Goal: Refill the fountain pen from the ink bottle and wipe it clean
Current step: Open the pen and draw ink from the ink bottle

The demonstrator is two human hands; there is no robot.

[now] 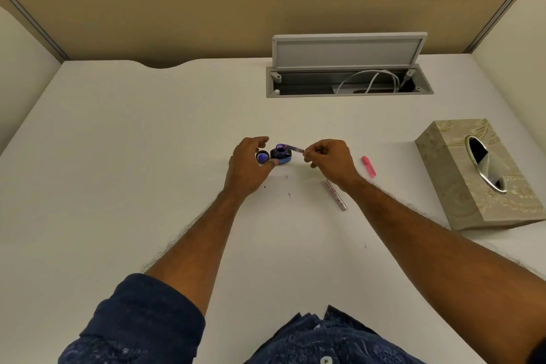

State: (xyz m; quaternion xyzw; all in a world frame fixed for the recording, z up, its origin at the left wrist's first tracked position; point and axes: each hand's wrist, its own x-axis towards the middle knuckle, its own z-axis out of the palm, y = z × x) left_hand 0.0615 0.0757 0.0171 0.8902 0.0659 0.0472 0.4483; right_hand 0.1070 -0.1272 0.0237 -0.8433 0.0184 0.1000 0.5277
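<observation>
Both hands work mid-bench: left hand (248,161) grips the open ink bottle (281,154); right hand (331,158) pinches the pen (291,148), tip dipped in the bottle, bottle cap (261,156) beside it.

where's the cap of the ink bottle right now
In the head view the bottle cap lies open side up on the desk, just left of the ink bottle, tucked under the curled fingers of the left hand.
</observation>
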